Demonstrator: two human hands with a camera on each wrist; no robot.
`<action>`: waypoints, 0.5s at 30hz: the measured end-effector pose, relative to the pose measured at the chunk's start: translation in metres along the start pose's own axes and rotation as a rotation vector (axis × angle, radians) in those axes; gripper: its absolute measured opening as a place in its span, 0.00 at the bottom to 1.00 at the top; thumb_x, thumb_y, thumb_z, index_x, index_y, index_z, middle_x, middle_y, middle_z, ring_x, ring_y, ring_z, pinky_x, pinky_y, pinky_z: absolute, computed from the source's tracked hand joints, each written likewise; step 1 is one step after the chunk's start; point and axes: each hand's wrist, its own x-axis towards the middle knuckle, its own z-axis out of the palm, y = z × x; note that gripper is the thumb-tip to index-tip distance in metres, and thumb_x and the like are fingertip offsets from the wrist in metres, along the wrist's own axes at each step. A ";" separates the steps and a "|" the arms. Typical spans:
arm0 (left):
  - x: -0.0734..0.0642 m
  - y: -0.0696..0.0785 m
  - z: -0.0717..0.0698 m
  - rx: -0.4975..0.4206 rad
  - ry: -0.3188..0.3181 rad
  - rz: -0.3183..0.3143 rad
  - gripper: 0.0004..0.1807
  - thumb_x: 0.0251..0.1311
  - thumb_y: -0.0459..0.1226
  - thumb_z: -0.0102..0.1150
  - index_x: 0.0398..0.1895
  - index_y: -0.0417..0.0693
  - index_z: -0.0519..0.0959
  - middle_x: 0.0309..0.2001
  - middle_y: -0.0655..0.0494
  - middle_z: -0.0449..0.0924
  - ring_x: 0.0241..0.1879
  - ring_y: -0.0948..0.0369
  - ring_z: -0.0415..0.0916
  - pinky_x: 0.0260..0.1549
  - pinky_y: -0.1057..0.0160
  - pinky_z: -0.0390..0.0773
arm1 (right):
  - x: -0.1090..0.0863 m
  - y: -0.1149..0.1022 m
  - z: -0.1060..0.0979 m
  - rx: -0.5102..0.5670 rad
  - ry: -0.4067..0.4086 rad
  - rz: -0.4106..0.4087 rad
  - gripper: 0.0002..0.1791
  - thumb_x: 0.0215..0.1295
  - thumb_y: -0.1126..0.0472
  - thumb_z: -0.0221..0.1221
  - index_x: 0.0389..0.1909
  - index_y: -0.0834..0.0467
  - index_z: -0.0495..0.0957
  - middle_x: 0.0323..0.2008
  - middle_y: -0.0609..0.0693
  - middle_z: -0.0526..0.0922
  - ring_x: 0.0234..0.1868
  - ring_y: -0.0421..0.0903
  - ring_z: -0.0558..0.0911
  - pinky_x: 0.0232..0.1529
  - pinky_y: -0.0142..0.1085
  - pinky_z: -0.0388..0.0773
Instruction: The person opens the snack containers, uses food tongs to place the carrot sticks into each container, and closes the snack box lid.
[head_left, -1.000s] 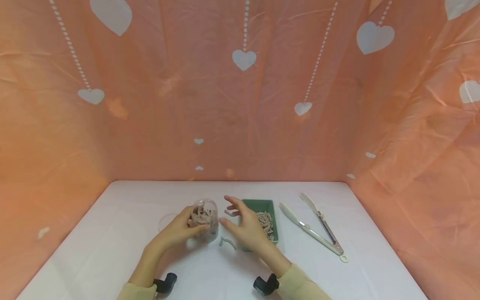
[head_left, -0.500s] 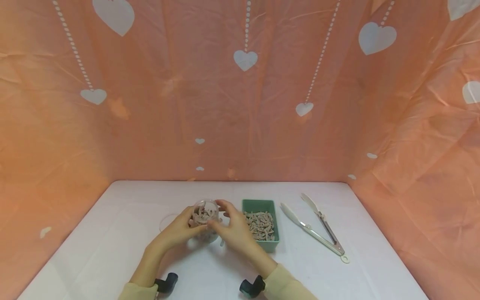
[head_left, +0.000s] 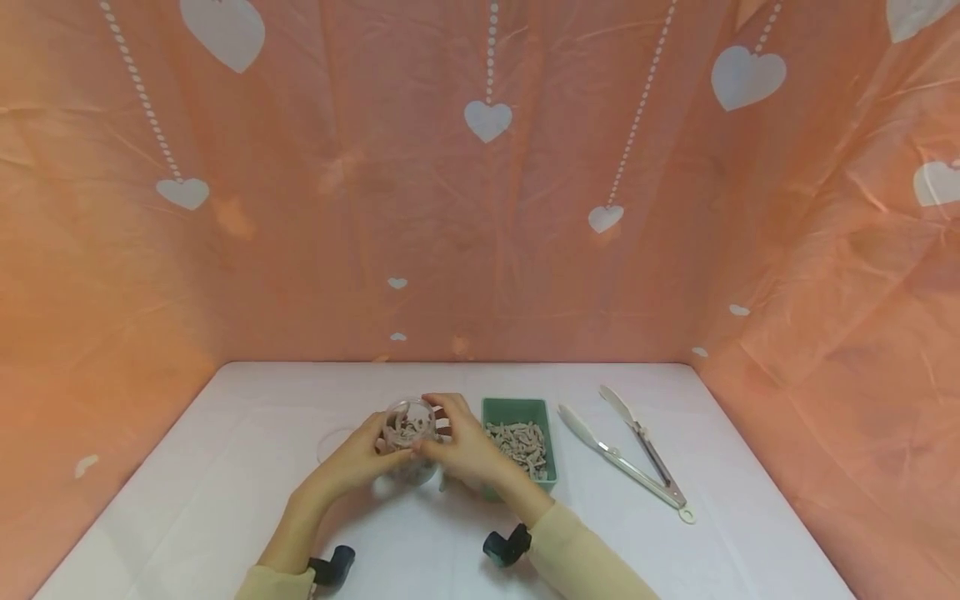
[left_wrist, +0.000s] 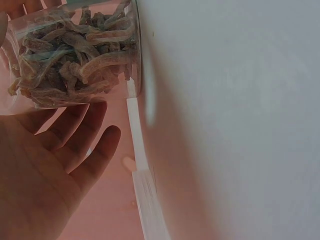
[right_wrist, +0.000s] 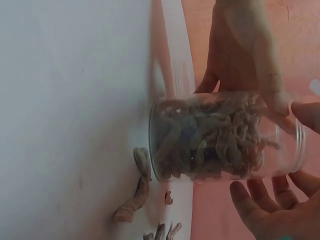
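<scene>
A clear round jar (head_left: 420, 472) stands upright on the white table, holding many wrinkled grey-brown dried strips (right_wrist: 215, 137). From the left, my left hand (head_left: 360, 454) grips the jar, thumb on the near side and fingers round the far side. My right hand (head_left: 468, 450) holds the jar's right side near the rim, thumb in front and fingers behind. In the right wrist view both hands meet the jar close to its open mouth. A few loose strips (right_wrist: 134, 200) lie on the table beside the jar's base.
Right of the jar is a green rectangular tub (head_left: 552, 454) with more of the strips. Farther right lie spread metal tongs (head_left: 637, 475) with pale tips. Behind the left hand shows the edge of a clear round disc (head_left: 322, 442). An orange cloth (head_left: 465, 250) hangs behind the table.
My right hand has moved left from beside the green tub and now holds the jar. More of the tub shows. My left hand and the jar have stayed in place.
</scene>
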 end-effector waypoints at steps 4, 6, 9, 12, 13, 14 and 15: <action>0.001 0.000 0.000 0.013 -0.002 0.003 0.43 0.64 0.48 0.71 0.75 0.37 0.65 0.63 0.38 0.74 0.59 0.45 0.76 0.59 0.38 0.75 | 0.002 0.002 -0.002 0.023 -0.011 0.013 0.39 0.66 0.60 0.69 0.75 0.60 0.63 0.65 0.59 0.66 0.61 0.58 0.78 0.62 0.43 0.78; 0.001 0.000 -0.001 0.019 -0.012 0.008 0.45 0.63 0.49 0.73 0.76 0.37 0.64 0.63 0.37 0.73 0.60 0.44 0.75 0.59 0.38 0.75 | 0.002 0.001 -0.002 0.019 -0.010 0.009 0.39 0.67 0.60 0.70 0.75 0.60 0.64 0.65 0.59 0.66 0.61 0.58 0.78 0.62 0.43 0.78; 0.000 -0.001 -0.006 0.032 -0.031 0.005 0.49 0.58 0.51 0.76 0.76 0.38 0.64 0.65 0.38 0.73 0.61 0.43 0.75 0.59 0.37 0.75 | 0.003 0.000 -0.002 0.001 -0.003 0.008 0.38 0.66 0.60 0.70 0.74 0.60 0.64 0.66 0.59 0.66 0.60 0.58 0.78 0.61 0.43 0.79; -0.003 -0.004 -0.013 0.059 -0.016 0.000 0.51 0.54 0.51 0.80 0.75 0.39 0.65 0.66 0.39 0.73 0.61 0.42 0.75 0.58 0.38 0.77 | 0.003 -0.002 0.000 -0.019 0.009 0.013 0.38 0.66 0.60 0.70 0.74 0.60 0.64 0.66 0.59 0.66 0.59 0.58 0.79 0.60 0.44 0.80; -0.004 -0.005 -0.016 0.069 0.000 0.010 0.50 0.53 0.50 0.80 0.73 0.38 0.66 0.65 0.39 0.74 0.61 0.41 0.76 0.58 0.39 0.77 | 0.003 -0.002 0.001 -0.019 0.014 0.017 0.38 0.66 0.61 0.70 0.74 0.61 0.64 0.65 0.60 0.66 0.59 0.58 0.78 0.60 0.44 0.80; -0.005 -0.006 -0.019 0.082 0.022 0.019 0.49 0.53 0.50 0.80 0.72 0.37 0.67 0.64 0.39 0.74 0.60 0.42 0.76 0.57 0.39 0.78 | 0.003 -0.003 0.002 -0.021 0.020 0.022 0.38 0.66 0.61 0.70 0.74 0.61 0.64 0.65 0.59 0.67 0.60 0.58 0.78 0.60 0.44 0.80; -0.007 -0.008 -0.023 0.094 0.045 0.033 0.48 0.53 0.49 0.80 0.71 0.37 0.68 0.64 0.39 0.75 0.60 0.41 0.76 0.57 0.40 0.78 | 0.003 -0.004 0.004 -0.020 0.028 0.029 0.39 0.65 0.62 0.70 0.74 0.61 0.64 0.64 0.59 0.67 0.60 0.57 0.78 0.60 0.45 0.80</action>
